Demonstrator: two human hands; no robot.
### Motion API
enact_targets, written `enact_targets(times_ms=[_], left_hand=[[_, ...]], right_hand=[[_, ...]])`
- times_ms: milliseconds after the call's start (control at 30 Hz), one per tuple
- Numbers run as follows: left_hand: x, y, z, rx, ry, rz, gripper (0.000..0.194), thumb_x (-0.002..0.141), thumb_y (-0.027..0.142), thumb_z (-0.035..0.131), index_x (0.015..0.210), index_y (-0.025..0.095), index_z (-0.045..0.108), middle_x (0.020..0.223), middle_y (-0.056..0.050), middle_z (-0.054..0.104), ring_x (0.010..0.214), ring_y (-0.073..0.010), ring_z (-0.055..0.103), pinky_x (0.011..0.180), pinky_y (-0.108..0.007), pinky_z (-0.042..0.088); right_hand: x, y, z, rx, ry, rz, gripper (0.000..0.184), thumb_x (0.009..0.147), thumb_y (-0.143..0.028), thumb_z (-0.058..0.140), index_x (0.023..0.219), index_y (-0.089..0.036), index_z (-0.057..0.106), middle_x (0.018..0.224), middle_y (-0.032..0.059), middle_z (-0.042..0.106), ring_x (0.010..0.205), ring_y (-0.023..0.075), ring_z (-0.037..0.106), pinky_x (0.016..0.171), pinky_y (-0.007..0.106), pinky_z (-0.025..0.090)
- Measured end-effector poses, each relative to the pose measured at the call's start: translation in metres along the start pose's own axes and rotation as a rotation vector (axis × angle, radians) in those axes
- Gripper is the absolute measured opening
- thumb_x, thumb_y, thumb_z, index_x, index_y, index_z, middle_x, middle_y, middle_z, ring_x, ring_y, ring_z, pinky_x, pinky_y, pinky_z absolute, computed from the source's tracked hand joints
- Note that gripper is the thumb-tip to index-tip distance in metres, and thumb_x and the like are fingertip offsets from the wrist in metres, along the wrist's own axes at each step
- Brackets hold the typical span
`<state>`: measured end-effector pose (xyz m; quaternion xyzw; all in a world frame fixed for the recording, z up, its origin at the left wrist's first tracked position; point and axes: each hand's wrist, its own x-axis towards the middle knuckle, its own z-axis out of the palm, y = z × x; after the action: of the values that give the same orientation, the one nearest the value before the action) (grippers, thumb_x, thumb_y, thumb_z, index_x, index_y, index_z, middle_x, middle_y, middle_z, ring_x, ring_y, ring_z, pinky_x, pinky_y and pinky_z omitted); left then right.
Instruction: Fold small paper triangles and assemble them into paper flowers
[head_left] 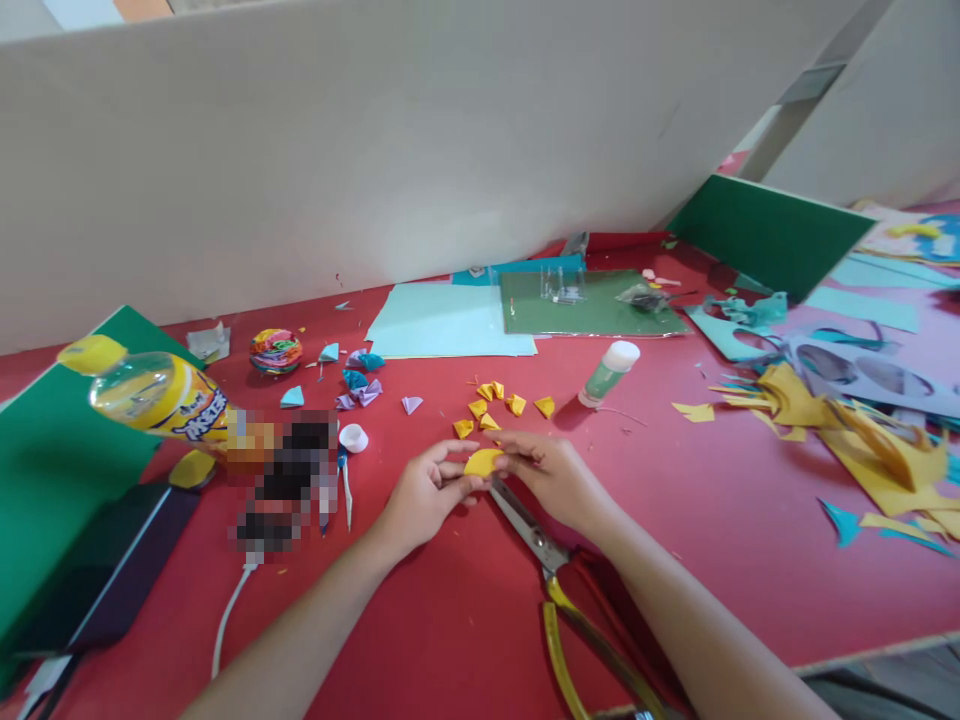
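My left hand [424,490] and my right hand [551,478] meet over the red table [465,620], both pinching a small yellow paper piece [482,462] folded to a half-round. Just beyond it lie several folded yellow paper bits [501,405]. Yellow-handled scissors [559,590] lie on the table under my right wrist, blades pointing toward the paper piece.
A glue stick [609,374] lies right of the yellow bits. A plastic bottle [154,395] lies at left beside a green board [52,470] and a dark phone [105,570]. Light blue sheets [442,320], blue and purple folded bits [360,385] and paper scraps [847,420] surround.
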<state>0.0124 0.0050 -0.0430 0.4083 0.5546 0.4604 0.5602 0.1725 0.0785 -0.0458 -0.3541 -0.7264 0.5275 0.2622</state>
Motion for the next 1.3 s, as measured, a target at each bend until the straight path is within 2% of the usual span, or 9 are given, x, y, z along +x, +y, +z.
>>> enact_targets(times_ms=[100,333,533,733,900,1033,1167,1300], left_hand=[[-0.001,0.002,0.000,0.021,-0.038,0.011,0.042,0.073,0.033,0.062,0.109,0.016,0.050,0.080,-0.007,0.069,0.070,-0.0162,0.064,0.058,-0.023,0.049],[-0.002,0.005,-0.004,-0.039,-0.034,0.024,0.041,0.077,0.039,0.055,0.110,0.015,0.051,0.079,-0.009,0.068,0.075,-0.0210,0.066,0.059,-0.025,0.052],[0.000,0.004,-0.003,-0.054,-0.012,0.034,0.036,0.066,0.031,0.068,0.096,0.014,0.058,0.089,-0.010,0.068,0.080,-0.0205,0.065,0.061,-0.025,0.053],[0.001,0.003,-0.005,-0.023,0.048,0.079,0.034,0.074,0.039,0.058,0.098,0.013,0.059,0.079,-0.007,0.068,0.068,-0.0170,0.064,0.058,-0.026,0.054],[0.002,0.001,-0.003,-0.031,0.042,0.045,0.037,0.070,0.034,0.063,0.099,0.013,0.055,0.075,-0.007,0.068,0.067,-0.0164,0.065,0.055,-0.023,0.051],[0.002,0.001,-0.002,-0.033,0.033,0.016,0.035,0.067,0.034,0.067,0.092,0.013,0.056,0.072,-0.007,0.068,0.063,-0.0160,0.065,0.054,-0.022,0.049],[0.002,0.002,-0.004,-0.022,0.050,0.029,0.033,0.069,0.037,0.064,0.091,0.013,0.058,0.069,-0.007,0.068,0.059,-0.0164,0.064,0.051,-0.022,0.048],[0.002,0.004,-0.005,-0.059,0.074,0.058,0.030,0.073,0.032,0.058,0.096,0.013,0.058,0.068,-0.006,0.067,0.062,-0.0166,0.065,0.055,-0.024,0.050]], right_hand=[[0.001,0.005,-0.001,0.030,0.015,-0.022,0.031,0.078,-0.017,0.045,0.106,-0.022,0.059,0.084,0.0019,0.067,0.073,0.0158,0.061,0.070,0.029,0.048],[-0.002,-0.005,0.001,0.118,-0.015,-0.019,0.023,0.080,-0.024,0.046,0.096,-0.021,0.063,0.079,0.0033,0.065,0.064,0.0153,0.059,0.057,0.027,0.049],[-0.004,-0.010,0.002,0.104,-0.037,-0.054,0.022,0.077,-0.035,0.056,0.091,-0.018,0.062,0.086,0.0051,0.065,0.077,0.0175,0.060,0.069,0.029,0.049],[-0.005,-0.010,0.003,0.144,-0.057,-0.061,0.031,0.077,-0.025,0.056,0.108,-0.020,0.053,0.106,0.0066,0.059,0.091,0.0181,0.058,0.080,0.032,0.048],[-0.001,-0.004,0.003,0.146,0.059,-0.092,0.035,0.076,-0.020,0.054,0.111,-0.020,0.047,0.106,0.0071,0.058,0.092,0.0168,0.057,0.078,0.030,0.048],[-0.001,-0.004,0.004,0.021,0.090,-0.128,0.029,0.078,-0.021,0.051,0.106,-0.021,0.052,0.097,0.0057,0.062,0.087,0.0179,0.060,0.074,0.031,0.049],[-0.005,-0.008,0.003,-0.214,0.079,-0.274,0.021,0.078,-0.017,0.050,0.095,-0.024,0.060,0.090,0.0031,0.065,0.083,0.0179,0.060,0.075,0.030,0.048],[-0.007,-0.012,0.002,-0.255,0.023,-0.392,0.020,0.078,-0.015,0.050,0.090,-0.026,0.063,0.095,0.0026,0.063,0.090,0.0170,0.058,0.081,0.030,0.045]])
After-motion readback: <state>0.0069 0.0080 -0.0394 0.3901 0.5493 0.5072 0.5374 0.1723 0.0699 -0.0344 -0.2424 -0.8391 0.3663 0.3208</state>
